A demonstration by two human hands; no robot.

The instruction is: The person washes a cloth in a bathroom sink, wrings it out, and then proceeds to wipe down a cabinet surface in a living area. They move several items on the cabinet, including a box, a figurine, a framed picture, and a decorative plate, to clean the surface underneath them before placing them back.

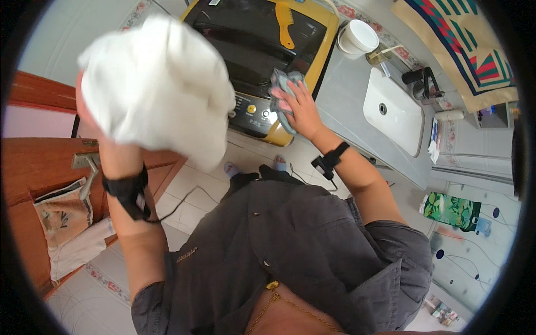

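At the upper left I hold up a bunched white cloth [159, 92]; it is blurred and covers most of my left hand [88, 106], whose fingers are hidden. My right hand [299, 109] presses on a crumpled grey and pink cloth [281, 94] at the front right edge of a top-loading washing machine [247, 54] with a dark lid and yellow frame. Beside the cloth lies the machine's control panel [255, 114]. Farther back on the lid rests a yellow comb [284, 26]. Both wrists wear black straps with cables.
Right of the machine, a grey countertop [339, 94] holds a white sink [393, 111], stacked white tubs [358, 38] and a glass jar [377, 55]. A black faucet [423, 79] stands behind the sink. On the left is a wooden door [29, 167] with a metal handle [88, 167] and hanging bags.
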